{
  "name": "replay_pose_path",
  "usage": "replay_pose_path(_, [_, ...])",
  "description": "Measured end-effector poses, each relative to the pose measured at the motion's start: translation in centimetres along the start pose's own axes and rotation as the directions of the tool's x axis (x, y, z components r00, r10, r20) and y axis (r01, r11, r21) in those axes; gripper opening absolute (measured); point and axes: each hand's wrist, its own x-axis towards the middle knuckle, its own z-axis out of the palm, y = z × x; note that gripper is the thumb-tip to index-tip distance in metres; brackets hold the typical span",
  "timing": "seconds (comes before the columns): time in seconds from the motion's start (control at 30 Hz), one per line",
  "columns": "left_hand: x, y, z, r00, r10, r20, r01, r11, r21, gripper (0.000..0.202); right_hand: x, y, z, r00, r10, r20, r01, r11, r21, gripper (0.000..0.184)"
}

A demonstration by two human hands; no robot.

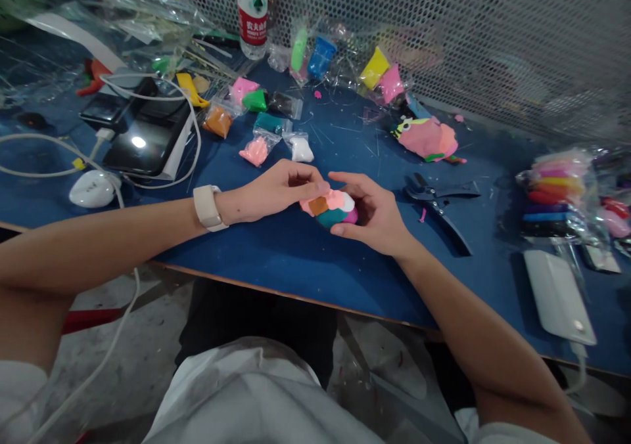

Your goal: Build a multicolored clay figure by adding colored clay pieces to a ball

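Near the table's front edge, a lump of modelling clay (pixel 331 218) in patches of pink, orange, white, teal and magenta is held between both hands. My right hand (pixel 372 211) cups its right end, thumb below and fingers above. On the lump's upper left, the closed fingers and thumb of my left hand (pixel 280 189) press the pink clay. Small bags of coral clay (pixel 255 151) and white clay (pixel 300 148) lie just beyond my left hand. To the right of my right hand are dark-handled pliers (pixel 438 211).
A pink clay bird-like figure (pixel 428 138) lies behind the pliers. At right are packs of coloured clay (pixel 555 198) and a white power bank (pixel 559 296). A black phone (pixel 148 135) with white cables lies left. A water bottle (pixel 253 17) stands by the mesh panel (pixel 468 43).
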Motion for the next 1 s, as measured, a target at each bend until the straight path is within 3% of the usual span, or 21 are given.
replay_pose_path(0.2, [-0.1,0.3,0.0,0.996,-0.059,0.064,0.058,0.998,0.018,0.051,0.1,-0.2,0.1,0.999,-0.031,0.043,0.028,0.997,0.074,0.077])
replay_pose_path(0.3, [0.1,0.0,-0.8,0.999,0.016,0.052,-0.026,0.983,0.181,0.049,0.1,-0.1,0.0,1.000,-0.015,0.007,0.015,0.997,0.070,0.069])
replay_pose_path(0.37, [0.3,-0.2,-1.6,0.988,0.152,0.000,-0.140,0.907,0.397,0.042,0.0,0.0,-0.1,1.000,0.006,-0.024,-0.006,1.000,0.029,0.065])
replay_pose_path(0.43, [0.6,-0.6,-2.6,0.956,0.291,-0.042,-0.201,0.751,0.629,0.030,-0.1,0.2,-0.3,1.000,0.012,-0.014,-0.013,0.999,-0.038,0.065])
replay_pose_path(0.53, [0.9,-1.1,-3.9,0.927,0.370,-0.067,-0.138,0.502,0.854,0.027,-0.3,0.2,-0.5,0.999,-0.042,0.014,0.044,0.979,-0.197,0.070])
replay_pose_path(0.63, [0.8,-1.5,-5.1,0.917,0.378,-0.128,-0.011,0.343,0.939,0.045,-0.3,0.0,-0.7,0.993,-0.117,0.008,0.112,0.930,-0.351,0.071])
replay_pose_path(0.83, [0.3,-2.2,-7.9,0.887,0.387,-0.251,0.151,0.270,0.951,0.065,-0.1,0.1,-1.2,0.992,-0.104,0.067,0.123,0.879,-0.460,0.084])
replay_pose_path(1.0, [0.6,-3.3,-9.0,0.923,0.312,-0.224,0.140,0.270,0.953,0.050,-0.1,-0.1,-1.3,0.987,-0.133,0.093,0.162,0.841,-0.517,0.072])
